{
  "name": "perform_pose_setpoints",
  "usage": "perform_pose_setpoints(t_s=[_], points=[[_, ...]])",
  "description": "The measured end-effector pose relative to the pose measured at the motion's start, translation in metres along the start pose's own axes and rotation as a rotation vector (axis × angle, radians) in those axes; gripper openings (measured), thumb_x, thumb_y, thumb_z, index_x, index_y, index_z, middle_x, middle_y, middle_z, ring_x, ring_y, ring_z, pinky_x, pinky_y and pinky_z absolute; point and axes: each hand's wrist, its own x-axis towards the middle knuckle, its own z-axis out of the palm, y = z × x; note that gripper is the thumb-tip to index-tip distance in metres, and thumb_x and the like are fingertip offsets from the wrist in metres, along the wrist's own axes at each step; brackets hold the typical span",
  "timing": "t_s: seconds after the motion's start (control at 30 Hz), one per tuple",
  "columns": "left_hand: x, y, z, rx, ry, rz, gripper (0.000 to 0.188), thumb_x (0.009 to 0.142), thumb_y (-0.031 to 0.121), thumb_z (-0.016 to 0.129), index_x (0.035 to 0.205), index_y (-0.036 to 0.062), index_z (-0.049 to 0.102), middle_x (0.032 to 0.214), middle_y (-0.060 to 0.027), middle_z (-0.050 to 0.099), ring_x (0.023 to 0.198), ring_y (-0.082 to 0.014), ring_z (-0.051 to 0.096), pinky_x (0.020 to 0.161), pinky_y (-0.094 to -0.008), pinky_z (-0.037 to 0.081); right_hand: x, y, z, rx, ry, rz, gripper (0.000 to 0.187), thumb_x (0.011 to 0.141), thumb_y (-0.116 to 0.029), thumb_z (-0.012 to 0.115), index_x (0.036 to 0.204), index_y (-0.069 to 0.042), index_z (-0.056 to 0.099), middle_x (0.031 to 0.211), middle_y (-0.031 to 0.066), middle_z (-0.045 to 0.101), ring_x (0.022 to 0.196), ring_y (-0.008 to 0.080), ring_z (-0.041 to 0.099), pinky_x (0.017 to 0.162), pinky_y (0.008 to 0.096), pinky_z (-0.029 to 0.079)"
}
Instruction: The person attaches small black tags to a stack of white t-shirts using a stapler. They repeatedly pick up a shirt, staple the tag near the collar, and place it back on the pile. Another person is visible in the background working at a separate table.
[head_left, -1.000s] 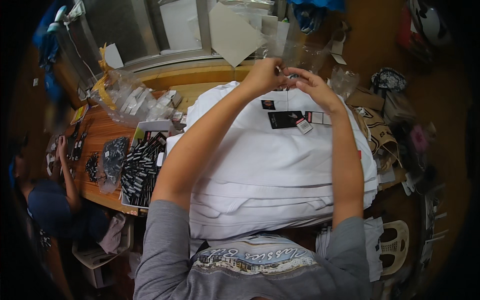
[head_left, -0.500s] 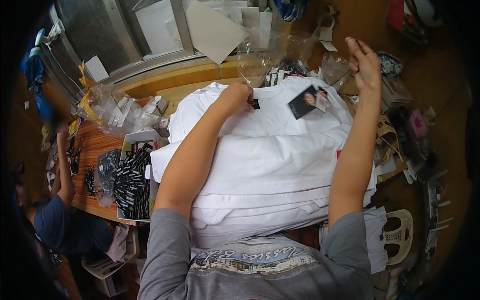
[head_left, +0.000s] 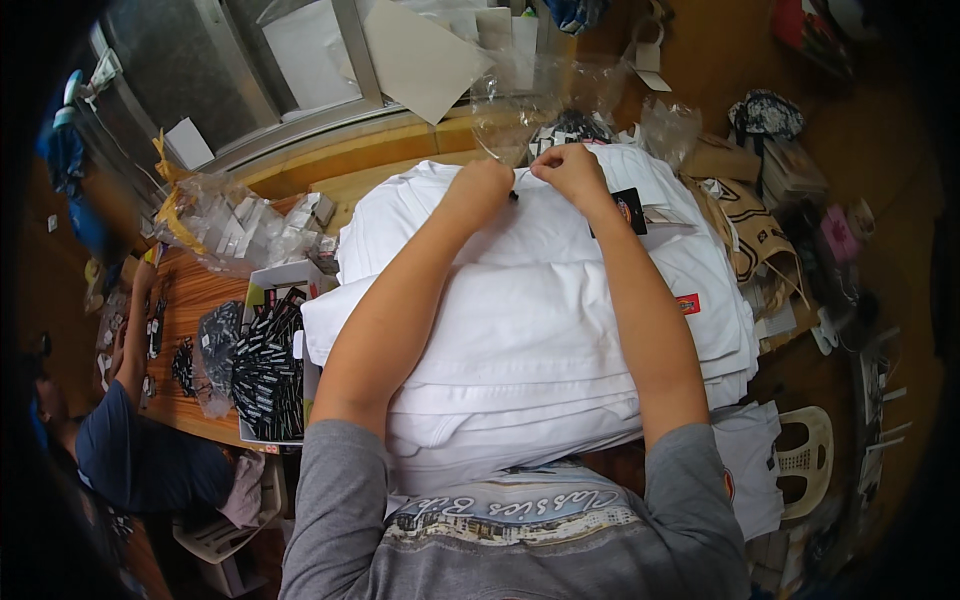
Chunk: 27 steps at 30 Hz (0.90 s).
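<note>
In front of me lies a stack of folded white T-shirts [head_left: 530, 320], the top one with its neck at the far side. My left hand [head_left: 486, 188] is closed on the back of that collar, where a bit of black neck label [head_left: 513, 195] shows beside the fingers. Close to its right, my right hand [head_left: 570, 174] pinches thumb and finger together over the collar; what lies between them is too small to make out. A black hang tag [head_left: 626, 207] rests on the shirt, partly behind my right forearm. A red label [head_left: 688, 303] shows on the shirt's right side.
A white box of black tags [head_left: 268, 390] stands left of the stack, near clear plastic bags [head_left: 235, 225]. Clear plastic film [head_left: 520, 105] rises behind the collar. A brown paper bag [head_left: 765, 245] and a plastic chair [head_left: 805, 462] are at right. A co-worker [head_left: 140, 440] sits far left.
My right hand has come down and left from its raised place at the upper right to the collar beside my left hand. My left hand keeps its hold.
</note>
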Motion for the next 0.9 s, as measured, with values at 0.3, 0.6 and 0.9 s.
perform_pose_setpoints(t_s=[0.3, 0.6, 0.9], points=[[-0.004, -0.011, -0.032, -0.389, -0.07, -0.205, 0.009, 0.056, 0.005, 0.063, 0.063, 0.0013, 0.06, 0.061, -0.0122, 0.058, 0.057, -0.0225, 0.056, 0.056, -0.0294, 0.044, -0.012, -0.014, -0.004, 0.052, 0.065, -0.061, 0.013, 0.064, -0.024, 0.061, 0.072, -0.014, 0.063, 0.068, 0.0039, 0.06, 0.065, 0.0183, 0.057, 0.058, 0.0287, 0.044], [-0.002, -0.028, -0.025, -0.702, -0.13, -0.352, 0.01, 0.057, 0.002, 0.066, 0.059, 0.0009, 0.056, 0.055, -0.0068, 0.056, 0.049, -0.0124, 0.053, 0.046, -0.0239, 0.041, -0.016, -0.02, -0.002, -0.023, 0.018, -0.044, 0.01, 0.064, -0.023, 0.061, 0.072, -0.017, 0.063, 0.067, 0.0035, 0.06, 0.066, 0.0201, 0.058, 0.058, 0.0295, 0.045], [-0.004, -0.026, -0.031, -0.81, -0.14, -0.391, 0.009, 0.059, 0.0, 0.064, 0.059, 0.0008, 0.055, 0.057, -0.0061, 0.056, 0.051, -0.0103, 0.053, 0.047, -0.0211, 0.042, -0.018, -0.025, -0.002, -0.068, 0.054, -0.015, 0.01, 0.066, -0.024, 0.059, 0.072, -0.018, 0.063, 0.072, 0.0035, 0.061, 0.068, 0.0213, 0.058, 0.058, 0.0306, 0.046]])
